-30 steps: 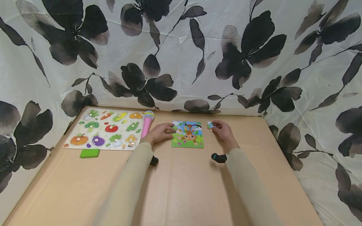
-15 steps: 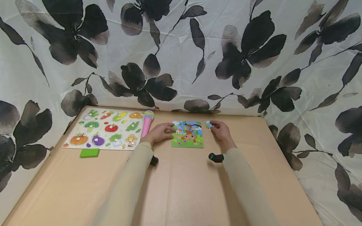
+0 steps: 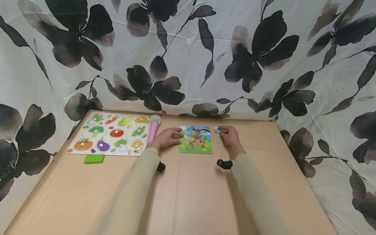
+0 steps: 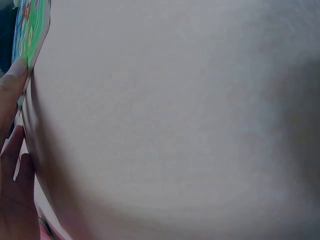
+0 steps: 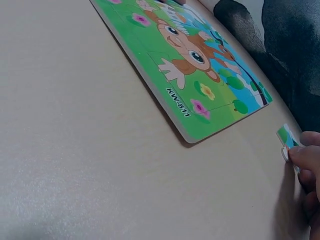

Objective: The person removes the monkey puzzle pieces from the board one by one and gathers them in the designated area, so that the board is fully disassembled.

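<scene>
A square monkey jigsaw puzzle (image 3: 195,140) lies flat on the table in the head view. My left hand (image 3: 167,137) is at its left edge, fingers fairly straight. In the left wrist view, the thumb (image 4: 18,70) rests on the puzzle's green border (image 4: 36,35). To the right of the puzzle, my right hand (image 3: 231,136) pinches a small puzzle piece (image 3: 217,130). The right wrist view shows this piece (image 5: 285,136) tilted between thumb and fingers, apart from the puzzle. Part of the piece is hidden by the fingertips.
A white vegetable peg board (image 3: 110,133) lies to the left. A pink toy microphone (image 3: 153,127) leans along its right side, partly behind the left hand. A green block (image 3: 94,159) sits by the board's front edge. Floral cloth (image 3: 188,65) hangs behind the table.
My right hand has shifted slightly left toward the puzzle with the piece, which now sits further under the fingertips. The left hand and the puzzle have stayed put.
</scene>
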### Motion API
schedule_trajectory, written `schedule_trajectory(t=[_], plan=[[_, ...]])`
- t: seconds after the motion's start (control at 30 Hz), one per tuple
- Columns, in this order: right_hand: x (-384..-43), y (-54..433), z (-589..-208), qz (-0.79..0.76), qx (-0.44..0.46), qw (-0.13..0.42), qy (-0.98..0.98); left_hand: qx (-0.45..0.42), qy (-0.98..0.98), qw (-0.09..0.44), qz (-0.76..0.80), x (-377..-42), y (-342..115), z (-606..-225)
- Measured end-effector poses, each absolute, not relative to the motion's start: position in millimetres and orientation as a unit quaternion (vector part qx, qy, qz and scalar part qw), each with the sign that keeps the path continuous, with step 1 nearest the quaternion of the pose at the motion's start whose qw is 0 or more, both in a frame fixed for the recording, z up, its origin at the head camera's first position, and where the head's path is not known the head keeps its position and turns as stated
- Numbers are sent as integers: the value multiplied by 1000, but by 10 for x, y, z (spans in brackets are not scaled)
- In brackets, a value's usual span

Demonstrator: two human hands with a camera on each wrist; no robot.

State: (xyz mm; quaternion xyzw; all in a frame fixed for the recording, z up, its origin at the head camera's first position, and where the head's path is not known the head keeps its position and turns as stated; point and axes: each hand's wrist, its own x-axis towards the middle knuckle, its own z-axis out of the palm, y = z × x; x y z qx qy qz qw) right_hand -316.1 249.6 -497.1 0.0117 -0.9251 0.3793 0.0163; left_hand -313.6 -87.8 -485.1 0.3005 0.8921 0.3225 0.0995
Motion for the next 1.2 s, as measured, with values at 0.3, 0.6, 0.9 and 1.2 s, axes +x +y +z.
schedule_trajectory(t=[0.3,0.6,0.9,1.2], plan=[[-3147,2386,-4853,389,22,25,-921,301,893,104,318,-3163,-879,-4842],[-3124,2150,-4800,386,70,-18,-920,298,892,107,322,-3168,-878,-4848],[-3146,2095,-4839,377,58,-32,-924,297,894,107,319,-3163,-883,-4848],[-3142,2018,-4795,382,63,-25,-922,299,894,95,320,-3156,-883,-4833]])
